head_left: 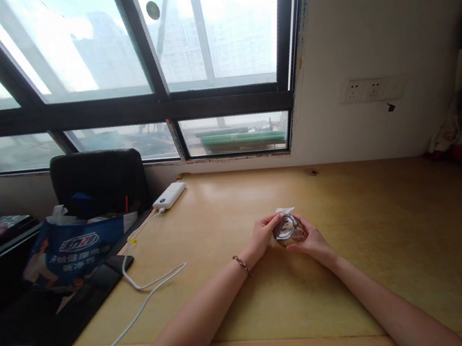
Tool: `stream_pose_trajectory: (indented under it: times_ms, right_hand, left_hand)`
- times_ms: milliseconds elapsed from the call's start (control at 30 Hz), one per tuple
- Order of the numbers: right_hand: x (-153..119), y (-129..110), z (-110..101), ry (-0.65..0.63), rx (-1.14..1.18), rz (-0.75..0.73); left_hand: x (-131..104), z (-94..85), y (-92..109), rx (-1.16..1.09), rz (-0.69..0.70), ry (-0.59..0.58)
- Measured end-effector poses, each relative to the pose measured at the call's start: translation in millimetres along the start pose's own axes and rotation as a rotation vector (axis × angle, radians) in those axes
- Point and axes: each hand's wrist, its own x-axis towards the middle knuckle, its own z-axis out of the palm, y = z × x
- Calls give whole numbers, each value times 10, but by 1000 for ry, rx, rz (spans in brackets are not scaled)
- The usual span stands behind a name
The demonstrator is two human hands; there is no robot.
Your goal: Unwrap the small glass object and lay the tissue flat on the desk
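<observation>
The left hand and right hand are both holding a shiny round thing, one on each side. A white scrap is sticking out behind it. The thing is showing over the table; I cannot tell if it is touching. A white cord is lying well to its left.

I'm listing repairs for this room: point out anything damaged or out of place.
The wall looks stained and chipped along the window. Below the sockets, a small dark piece stands out against the pale surface; I can't tell what it is. The white cable trails loosely off the table.
</observation>
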Motion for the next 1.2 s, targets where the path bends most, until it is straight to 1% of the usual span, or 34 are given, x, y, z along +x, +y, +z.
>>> stream_pose_trajectory:
  times_ms: [100,200,267,433,533,633,767,867,967,1100,1200]
  right_hand:
    - [29,41,-22,91,63,34]
    - [61,79,-44,200,122,22]
    - [74,84,-51,235,143,7]
    - [88,47,-52,242,186,-4]
    - [85,29,-55,227,185,6]
    - [74,29,-54,193,140,10]
    - [71,95,-47,160,36,59]
    - [80,188,-46,144,-33,111]
    - [73,222,-33,104,-44,98]
    - [21,118,0,10,-22,24]
    - [-3,54,1,5,-54,11]
  left_hand:
    - [-5,15,20,72,70,16]
    - [-23,24,63,165,175,-19]
    - [-48,40,105,216,237,-36]
    - [-149,129,192,357,372,-56]
    - [-210,185,192,453,452,-125]
    - [-249,214,169,529,535,-184]
    - [-277,225,176,615,611,-214]
    - [-283,238,200,629,588,-232]
    - [-256,240,201,566,515,-190]
    - [-164,160,161,454,380,-94]
    - [-78,55,115,366,243,-35]
